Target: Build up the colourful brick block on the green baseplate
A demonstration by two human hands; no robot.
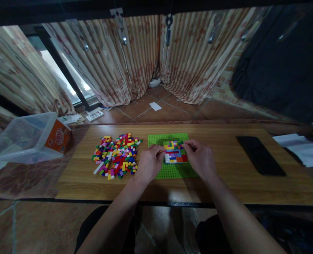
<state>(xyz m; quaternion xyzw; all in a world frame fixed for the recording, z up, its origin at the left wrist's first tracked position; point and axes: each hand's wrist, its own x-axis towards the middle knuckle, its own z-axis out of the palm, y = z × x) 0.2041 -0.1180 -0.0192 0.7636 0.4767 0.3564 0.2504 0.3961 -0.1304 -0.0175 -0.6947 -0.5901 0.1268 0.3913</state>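
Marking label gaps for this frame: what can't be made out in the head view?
Head view throughout:
Bare left hand: whether it pinches a brick; too small.
Bare right hand: same; its own fingers cover the grip.
Flat green studded plastic baseplate: studs under the multicoloured plastic brick build and behind both hands, hidden.
Orange label on the translucent plastic bin: print too small.
White paper sheets: cut off by right edge.

Brick build (175,155): chunky, roughly rectangular patch, white and red along the near edge, blue and purple mid, some yellow at the far side
Green baseplate (172,173): lying flat on the desk (225,135), studs up, build sitting around its middle
Loose bricks (118,155): messy multicolour heap left of the plate, couple of long white strips in there
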